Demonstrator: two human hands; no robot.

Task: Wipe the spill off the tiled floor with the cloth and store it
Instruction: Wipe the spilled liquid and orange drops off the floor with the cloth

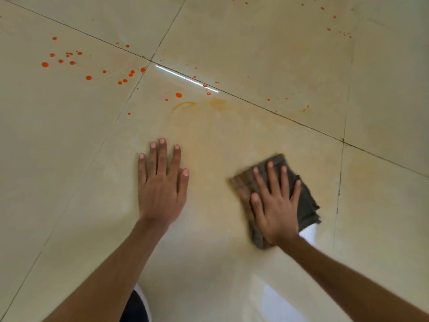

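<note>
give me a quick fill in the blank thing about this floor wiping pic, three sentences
The right hand presses the dark cloth flat against the tiled ____.
The left hand lies flat beside it and holds ____.
The unwiped droplets beyond the hands are ____ in colour.
Missing words: floor; nothing; orange.

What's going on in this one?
A person leans over the tiled floor. The right hand presses a dark cloth flat on a tile, and the left hand rests flat on the floor beside it. Orange droplets and a faint orange smear lie unwiped farther ahead.
</note>
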